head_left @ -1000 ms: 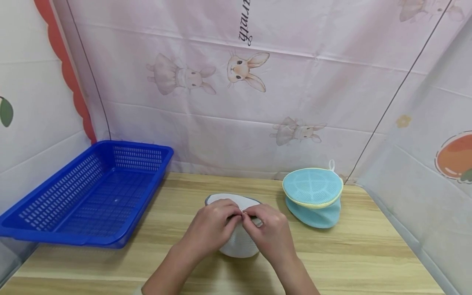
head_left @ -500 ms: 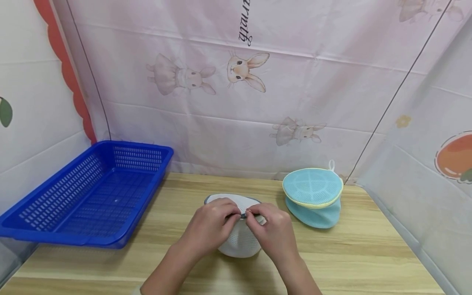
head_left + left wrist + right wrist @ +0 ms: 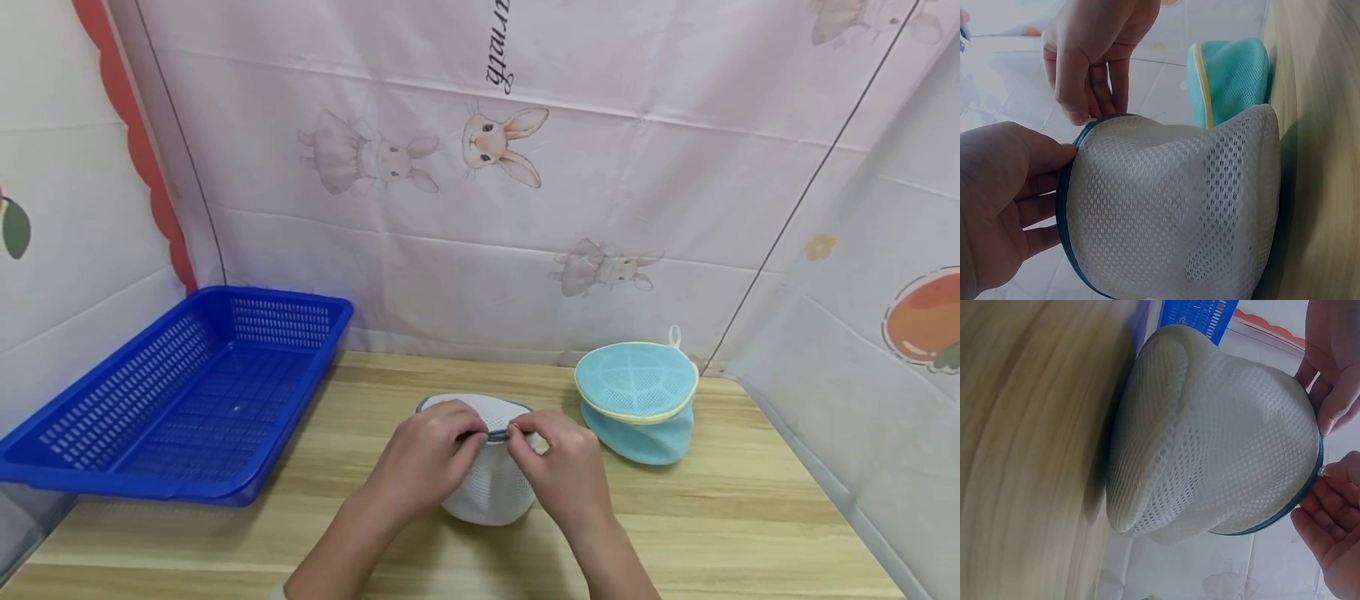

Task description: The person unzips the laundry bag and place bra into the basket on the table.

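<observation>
In the head view, the white bag (image 3: pixel 491 492) stands at the lower centre of the frame on the table (image 3: pixel 720 517), with its dark rim (image 3: pixel 497 435) uppermost. The left hand (image 3: pixel 427 454) pinches that rim left of centre, and the right hand (image 3: pixel 562 467) is closed finger to thumb just beside it, a short stretch of rim showing between them. The blue bag (image 3: pixel 637 379) sits right of centre, apart from both hands; the basket (image 3: pixel 150 490) fills the left side. In the left wrist view, the left hand enters from the left, thumb on the rim, while the right hand reaches down from the top. The mesh between rim and base sags, so the bag should be light, soft and quick to fold, unlikely to slip or break. In the right wrist view, the right hand, at the right edge, pinches a small pale tab (image 3: pixel 1321 470) at the rim, the left hand above it. The rim looks the firmest part and so the best hold; a grip on the side wall would probably just crumple it.
</observation>
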`<state>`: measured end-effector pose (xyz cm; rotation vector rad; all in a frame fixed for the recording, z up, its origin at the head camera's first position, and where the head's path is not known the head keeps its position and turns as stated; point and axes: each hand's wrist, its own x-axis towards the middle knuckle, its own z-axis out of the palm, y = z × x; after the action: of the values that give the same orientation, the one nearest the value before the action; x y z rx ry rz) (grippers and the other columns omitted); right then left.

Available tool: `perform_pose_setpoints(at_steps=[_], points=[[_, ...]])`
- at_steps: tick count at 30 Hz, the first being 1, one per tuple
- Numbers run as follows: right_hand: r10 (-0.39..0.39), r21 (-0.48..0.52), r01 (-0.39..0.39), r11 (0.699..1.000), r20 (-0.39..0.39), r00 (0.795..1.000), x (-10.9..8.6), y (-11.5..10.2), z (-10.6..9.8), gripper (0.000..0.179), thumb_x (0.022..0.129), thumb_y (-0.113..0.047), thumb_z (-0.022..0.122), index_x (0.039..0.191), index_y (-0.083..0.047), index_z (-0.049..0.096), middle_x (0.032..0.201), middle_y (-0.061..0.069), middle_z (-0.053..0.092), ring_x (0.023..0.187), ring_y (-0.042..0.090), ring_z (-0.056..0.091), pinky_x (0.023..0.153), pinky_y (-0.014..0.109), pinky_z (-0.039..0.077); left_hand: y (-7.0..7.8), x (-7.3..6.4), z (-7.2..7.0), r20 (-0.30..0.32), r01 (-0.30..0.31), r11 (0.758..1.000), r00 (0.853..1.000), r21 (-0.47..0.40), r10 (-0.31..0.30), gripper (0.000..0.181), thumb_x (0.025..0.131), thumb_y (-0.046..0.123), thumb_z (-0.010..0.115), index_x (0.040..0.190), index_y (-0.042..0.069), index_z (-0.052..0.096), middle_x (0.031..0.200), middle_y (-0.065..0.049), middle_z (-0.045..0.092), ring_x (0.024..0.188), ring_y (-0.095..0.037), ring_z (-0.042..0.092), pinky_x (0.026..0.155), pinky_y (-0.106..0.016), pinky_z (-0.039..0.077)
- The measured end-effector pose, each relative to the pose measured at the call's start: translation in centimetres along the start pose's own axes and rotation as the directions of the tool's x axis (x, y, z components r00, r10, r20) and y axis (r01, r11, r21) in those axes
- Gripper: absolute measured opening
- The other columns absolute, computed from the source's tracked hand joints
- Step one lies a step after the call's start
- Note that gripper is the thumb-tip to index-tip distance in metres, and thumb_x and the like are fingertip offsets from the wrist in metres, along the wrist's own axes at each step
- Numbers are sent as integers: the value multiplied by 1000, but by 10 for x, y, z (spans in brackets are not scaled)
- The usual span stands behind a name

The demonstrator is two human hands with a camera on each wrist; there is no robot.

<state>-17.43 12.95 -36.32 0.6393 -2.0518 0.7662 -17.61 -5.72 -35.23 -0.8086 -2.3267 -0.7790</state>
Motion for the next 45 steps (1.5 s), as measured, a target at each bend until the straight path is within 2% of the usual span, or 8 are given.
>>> perform_pose_setpoints(at_steps=[7,13,19,31,38,45], points=[[-17,9,17,1000,-4,1000,0,-5,-1,15,72,2,77,77,-12,74,75,-5,71,70,4,66,64,17,54,1,0,2,12,6,1000,1000,-6,-6,7,82,10,78,84,16,74,88,9,70,87,-5,65,76,-26,56],[-43,21,43,999,23,999,-1,-11,3,13,73,0,78,78,-12,74,76,-6,71,72,4,67,66,17,54,2,-1,4,26,-7,1000,1000,-14,7,5,84,13,77,87,16,75,91,10,70,89,-5,65,77,-24,56],[-40,28,39,999,29,999,-1,-13,4,13,74,0,78,78,-11,74,76,-6,71,72,4,67,66,18,54,4,-1,5,34,-10,1000,999,-20,11,5,85,13,75,88,17,76,92,10,70,90,-5,65,78,-24,56],[-33,41,31,999,43,999,0,-9,3,12,73,0,79,78,-10,74,76,-5,72,73,6,68,66,17,55,4,-1,2,43,-3,1000,999,-22,4,2,88,18,75,86,17,76,91,10,70,89,-5,65,77,-24,56],[-28,46,27,999,28,999,0,-6,3,13,73,1,78,77,-10,74,76,-4,72,72,6,68,64,18,55,2,-1,2,22,-6,1000,1000,-9,7,7,82,11,78,84,16,75,90,8,71,88,-6,66,76,-25,57],[-25,27,25,999,20,999,0,-2,1,13,72,2,78,78,-10,74,76,-4,72,72,7,68,65,19,55,1,0,1,14,-8,1000,1000,0,8,5,82,10,77,83,15,75,90,7,71,88,-7,67,78,-27,57]])
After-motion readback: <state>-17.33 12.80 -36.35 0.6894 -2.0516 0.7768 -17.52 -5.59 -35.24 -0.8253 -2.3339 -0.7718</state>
